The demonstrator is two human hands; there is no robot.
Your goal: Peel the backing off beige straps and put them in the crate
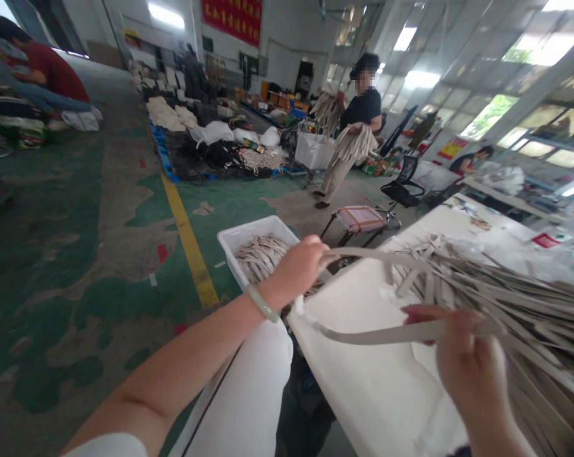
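My left hand [299, 270], with a pale bangle at the wrist, is closed on one end of a beige fabric strap [373, 252] that arcs right towards the pile. My right hand [472, 362] pinches another length of beige strap [392, 334] above the white table [363, 374]. Whether both lengths belong to one strap, I cannot tell. Beside and beyond my right hand lies a large pile of similar straps [520, 298]. Just past my left hand, a white plastic bin [230, 244] on the floor side holds a heap of straps.
A stool with a pink top [360, 219] and a black office chair [404, 184] stand beyond the table. A person [363, 108] carrying strap bundles is on the floor behind. Piled goods lie on a blue-edged platform [167, 168]; another person [53, 70] sits far left.
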